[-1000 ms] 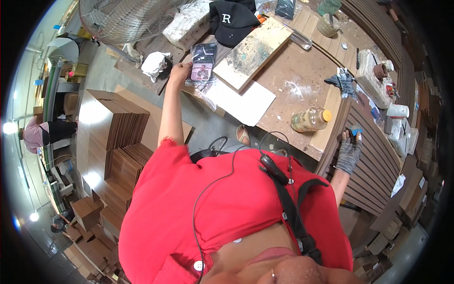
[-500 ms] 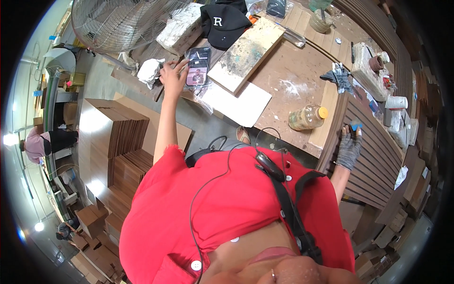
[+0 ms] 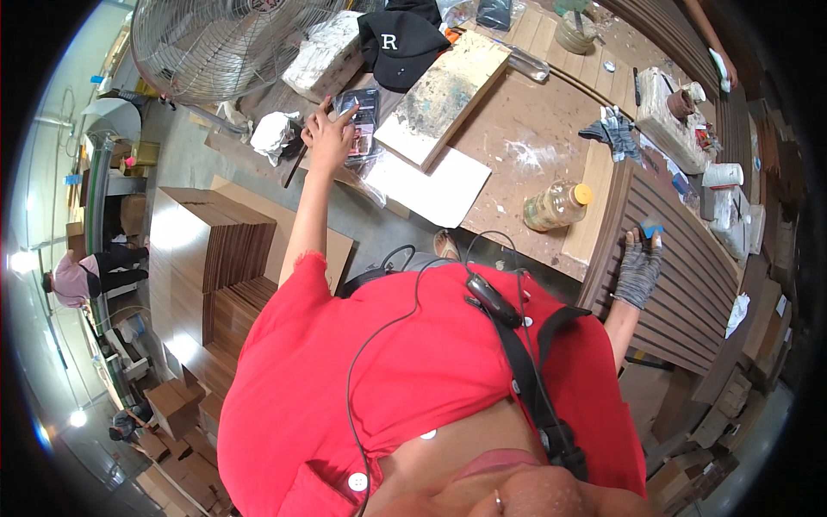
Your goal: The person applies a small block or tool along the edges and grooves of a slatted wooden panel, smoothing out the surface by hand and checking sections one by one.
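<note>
At the upper left of the work table, my left hand (image 3: pixel 329 138) is over a phone (image 3: pixel 366 110) with a lit screen, fingers apart and a fingertip at the glass. It holds nothing. The hand partly covers the screen. My right hand (image 3: pixel 637 274), in a grey fingerless glove, rests on a brown slatted panel (image 3: pixel 692 297). Between its fingertips is a small flat blue piece (image 3: pixel 654 231), perhaps a scraper; most of it is hidden by the fingers. Crumpled white paper (image 3: pixel 276 138) lies left of my left hand.
A yellow-capped plastic bottle (image 3: pixel 556 207) stands mid-table. Beyond it lie a stained board (image 3: pixel 444 99), a black cap (image 3: pixel 399 47) and grey gloves (image 3: pixel 613 133). A large fan (image 3: pixel 220 47) is at the far left. Stacked brown panels (image 3: pixel 211 258) stand on the left. Another person's arm (image 3: pixel 711 39) reaches in at the upper right.
My left hand has moved right from beside the phone onto its screen. The right hand stays on the slatted panel. Another person's arm has come farther into view at the upper right.
</note>
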A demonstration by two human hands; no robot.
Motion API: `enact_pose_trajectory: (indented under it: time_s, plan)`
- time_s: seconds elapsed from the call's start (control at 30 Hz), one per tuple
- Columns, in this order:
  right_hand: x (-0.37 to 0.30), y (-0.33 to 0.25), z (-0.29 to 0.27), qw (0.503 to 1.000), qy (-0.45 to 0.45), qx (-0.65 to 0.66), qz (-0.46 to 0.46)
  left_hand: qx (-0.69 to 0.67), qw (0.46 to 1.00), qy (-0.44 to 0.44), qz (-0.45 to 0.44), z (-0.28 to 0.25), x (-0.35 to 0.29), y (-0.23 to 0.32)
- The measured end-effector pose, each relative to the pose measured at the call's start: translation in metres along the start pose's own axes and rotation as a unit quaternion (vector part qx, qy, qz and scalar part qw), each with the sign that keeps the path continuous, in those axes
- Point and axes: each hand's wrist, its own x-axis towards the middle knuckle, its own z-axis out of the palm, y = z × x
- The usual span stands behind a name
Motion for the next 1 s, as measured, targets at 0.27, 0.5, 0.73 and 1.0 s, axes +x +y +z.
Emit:
enact_pose_trajectory:
  time_s: [0.27, 0.5, 0.73, 1.0]
  plan:
    - [0.001, -0.001, -0.007, 1.000, 0.030, 0.009, -0.004, -0.053, 0.996, -0.025, 0.070, -0.037, -0.033, -0.011]
    - [-0.005, 0.000, 0.003, 1.000, 0.021, 0.004, 0.005, -0.077, 0.997, 0.001, 0.007, -0.020, -0.037, -0.020]
    - [-0.013, 0.000, 0.016, 1.000, 0.005, -0.001, 0.016, -0.097, 0.994, 0.008, 0.046, -0.025, -0.040, -0.017]
    - [-0.006, 0.004, 0.009, 1.000, 0.004, 0.004, 0.016, -0.098, 0.995, 0.000, 0.018, -0.014, -0.034, -0.016]
